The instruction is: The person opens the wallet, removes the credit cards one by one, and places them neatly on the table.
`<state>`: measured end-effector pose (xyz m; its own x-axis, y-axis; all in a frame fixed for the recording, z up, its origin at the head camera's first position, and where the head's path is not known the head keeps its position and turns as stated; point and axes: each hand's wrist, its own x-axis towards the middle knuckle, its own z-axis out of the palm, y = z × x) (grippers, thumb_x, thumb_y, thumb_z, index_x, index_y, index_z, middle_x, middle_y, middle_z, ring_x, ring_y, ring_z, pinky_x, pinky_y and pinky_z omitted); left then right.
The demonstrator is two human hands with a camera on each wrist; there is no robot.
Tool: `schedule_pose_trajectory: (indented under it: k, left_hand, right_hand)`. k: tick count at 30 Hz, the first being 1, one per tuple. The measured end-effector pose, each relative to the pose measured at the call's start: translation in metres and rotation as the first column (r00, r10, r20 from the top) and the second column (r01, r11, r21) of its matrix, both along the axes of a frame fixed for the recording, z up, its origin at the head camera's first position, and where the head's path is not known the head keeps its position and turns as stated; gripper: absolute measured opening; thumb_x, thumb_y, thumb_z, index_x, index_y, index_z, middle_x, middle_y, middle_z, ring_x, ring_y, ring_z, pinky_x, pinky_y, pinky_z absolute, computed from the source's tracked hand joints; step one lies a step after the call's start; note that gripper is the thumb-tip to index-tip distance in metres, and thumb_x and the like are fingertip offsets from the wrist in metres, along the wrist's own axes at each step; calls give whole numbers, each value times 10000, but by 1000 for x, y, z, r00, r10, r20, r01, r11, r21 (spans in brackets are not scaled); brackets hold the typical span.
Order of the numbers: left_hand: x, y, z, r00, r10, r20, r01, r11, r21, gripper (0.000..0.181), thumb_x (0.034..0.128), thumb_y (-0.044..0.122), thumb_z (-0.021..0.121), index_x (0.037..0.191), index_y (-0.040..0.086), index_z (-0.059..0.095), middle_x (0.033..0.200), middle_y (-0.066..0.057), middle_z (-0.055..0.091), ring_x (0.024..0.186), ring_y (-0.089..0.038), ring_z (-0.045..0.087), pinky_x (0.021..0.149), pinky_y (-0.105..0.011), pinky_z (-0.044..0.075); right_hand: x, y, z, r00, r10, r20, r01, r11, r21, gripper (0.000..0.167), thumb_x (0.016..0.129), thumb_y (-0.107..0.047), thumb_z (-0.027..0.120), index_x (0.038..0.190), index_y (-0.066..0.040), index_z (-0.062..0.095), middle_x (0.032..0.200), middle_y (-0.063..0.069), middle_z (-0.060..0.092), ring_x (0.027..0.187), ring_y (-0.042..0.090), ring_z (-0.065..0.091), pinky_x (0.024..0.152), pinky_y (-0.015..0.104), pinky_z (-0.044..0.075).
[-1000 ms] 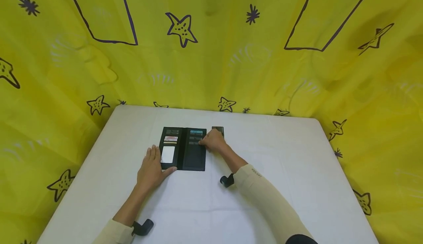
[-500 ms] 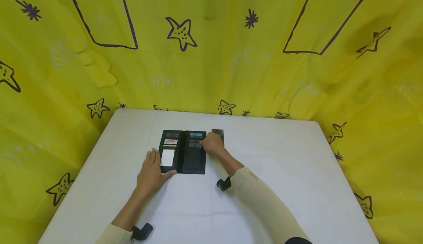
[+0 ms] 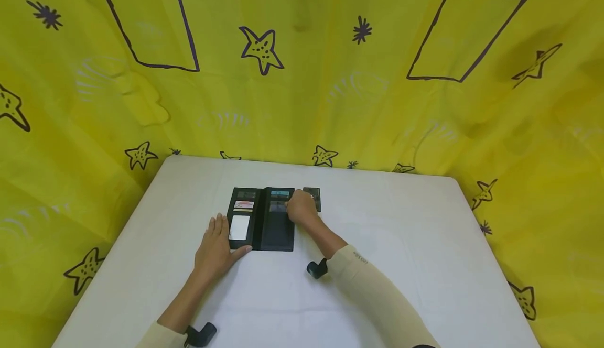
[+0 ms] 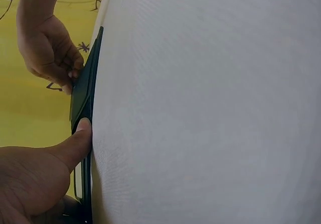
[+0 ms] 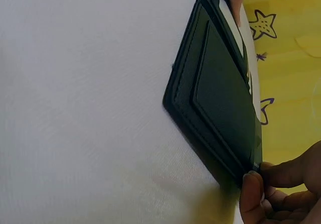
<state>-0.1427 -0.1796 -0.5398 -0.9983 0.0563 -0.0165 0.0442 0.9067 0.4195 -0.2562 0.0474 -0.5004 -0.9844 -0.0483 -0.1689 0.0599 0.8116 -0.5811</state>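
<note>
An open black bifold wallet [image 3: 277,232] lies flat on the table, with cards in slots on both halves and a white card [image 3: 239,227] in the lower left pocket. My left hand [image 3: 214,248] rests at its lower left corner, fingers straight along the left edge and thumb [image 4: 83,128] pressing the near edge. At the right half's slots, my right hand [image 3: 302,207] pinches a dark card [image 3: 278,207] by its right side. In the right wrist view, thumb and forefinger of the right hand [image 5: 281,189] meet at the wallet's edge; the card is mostly hidden there.
Another dark card [image 3: 315,197] lies on the white table [image 3: 377,232] just right of the wallet, partly behind the right hand. A yellow curtain [image 3: 302,101] with drawn stars hangs behind the table and at its sides.
The right hand shifts slightly beside the slots, its wrist turning a little, and more of the loose card shows. The left hand and wallet keep their places; the head view tilts slightly upward.
</note>
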Motion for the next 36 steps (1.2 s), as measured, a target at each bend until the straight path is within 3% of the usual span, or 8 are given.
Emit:
schedule_pose_trajectory:
  k: [4,8,19,24,29,36]
  left_hand:
    - [0,1,0,1000,-2,2,2,1000,-1,1090,883,427,841,1552,-202,254,1645,-375,207,1532,-543,171,1207,-630,244]
    - [-1,2,1,1000,-6,-13,6,1000,0,1090,879,429,845,1550,-202,262,1642,-378,210,1529,-545,181,1202,-635,255]
    - [1,1,1,1000,-5,-2,5,1000,-10,1095,889,437,838,1549,-209,249,1637,-381,214,1529,-542,180,1201,-632,259]
    - [0,1,0,1000,-10,-11,10,1000,-13,1090,892,437,836,1545,-212,254,1638,-384,209,1529,-545,176,1204,-632,252]
    - [0,1,0,1000,-15,-10,15,1000,-18,1090,895,436,833,1545,-214,249,1638,-386,199,1527,-549,167,1205,-633,245]
    - [1,1,1,1000,-3,-14,3,1000,-12,1085,885,428,843,1541,-214,264,1630,-390,228,1525,-549,183,1202,-635,253]
  right_hand:
    - [0,0,1,1000,-20,13,20,999,-35,311,1007,-135,718,725,-6,690,658,48,560,628,217,556,533,307,438]
    - [-2,-2,1,1000,-11,-22,10,999,-44,387,1021,-141,698,648,-42,673,655,44,604,611,196,552,522,283,426]
    - [2,0,1,996,10,-85,-20,993,-116,447,1028,-55,642,582,-61,619,843,56,777,595,158,590,487,264,423]
    - [1,4,1,999,34,-43,-42,978,-204,379,1005,-49,701,628,-48,659,767,62,753,576,134,616,510,246,451]
    - [1,9,1,998,51,-22,-55,963,-263,222,904,-76,839,706,-28,752,681,24,708,545,109,636,531,226,490]
    - [-3,12,-2,999,12,32,-3,965,-261,187,855,-68,883,717,-26,763,661,22,704,503,81,627,533,212,485]
